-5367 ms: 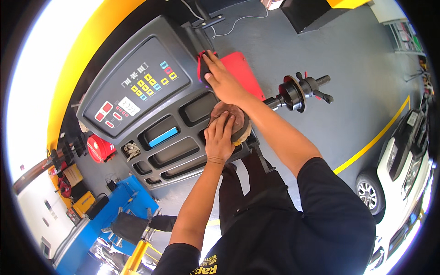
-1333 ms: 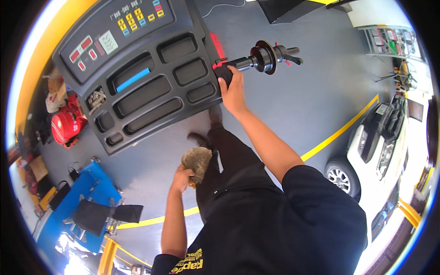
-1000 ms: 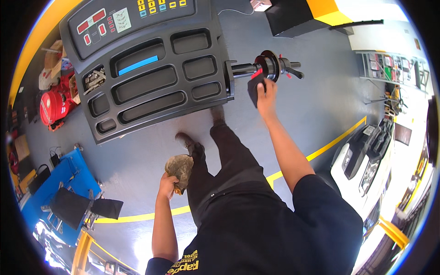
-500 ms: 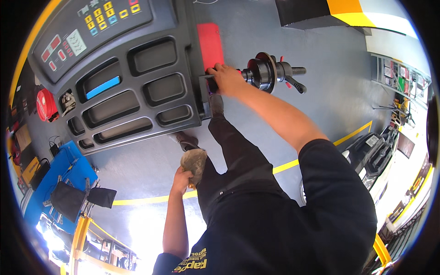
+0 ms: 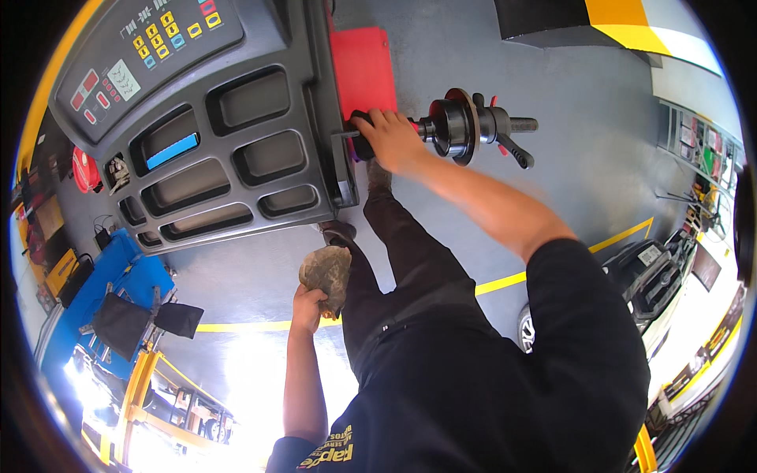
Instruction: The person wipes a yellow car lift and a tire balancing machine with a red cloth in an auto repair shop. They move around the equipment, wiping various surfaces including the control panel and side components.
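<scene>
So, nearest first and going by the gray machine: the left hand is out in front of its near edge, fingers closed around a worn brown pad. At the machine's right edge, the right hand lies knuckles-up, fingers bent over a dark piece; can't tell from this angle if it's really gripping or just pressing. A blue strip sits in the machine's tray just below its keypad panel. To the machine's right, a dark flanged shaft sticks out, with a red panel just beyond the right hand. Well off to the machine's right, a car pokes out past the person's sleeve.
</scene>
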A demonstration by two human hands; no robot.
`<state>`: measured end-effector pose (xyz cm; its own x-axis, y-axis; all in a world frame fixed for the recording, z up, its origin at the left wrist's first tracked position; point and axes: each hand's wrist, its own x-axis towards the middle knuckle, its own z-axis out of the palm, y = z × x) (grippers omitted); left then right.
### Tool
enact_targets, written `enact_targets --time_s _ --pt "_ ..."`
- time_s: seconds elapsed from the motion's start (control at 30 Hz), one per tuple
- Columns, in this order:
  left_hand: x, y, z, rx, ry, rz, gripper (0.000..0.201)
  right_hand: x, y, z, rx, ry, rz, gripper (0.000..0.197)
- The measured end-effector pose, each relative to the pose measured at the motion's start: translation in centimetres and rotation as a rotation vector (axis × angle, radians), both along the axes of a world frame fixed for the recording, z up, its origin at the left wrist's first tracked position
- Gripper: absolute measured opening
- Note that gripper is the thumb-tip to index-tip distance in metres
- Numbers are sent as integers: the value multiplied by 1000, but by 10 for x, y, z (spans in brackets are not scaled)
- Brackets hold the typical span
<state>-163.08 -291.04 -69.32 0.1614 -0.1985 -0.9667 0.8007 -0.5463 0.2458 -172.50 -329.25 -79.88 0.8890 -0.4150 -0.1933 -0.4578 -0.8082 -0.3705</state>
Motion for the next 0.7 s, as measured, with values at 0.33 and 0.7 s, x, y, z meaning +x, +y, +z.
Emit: enact_targets --time_s 0.33,0.7 --pt "-15 38 -14 71 -46 -66 48 -17 -54 8 384 286 58 88" --pt "-34 79 -42 105 -86 -16 51 87 -84 -60 1237 1061 -115 52"
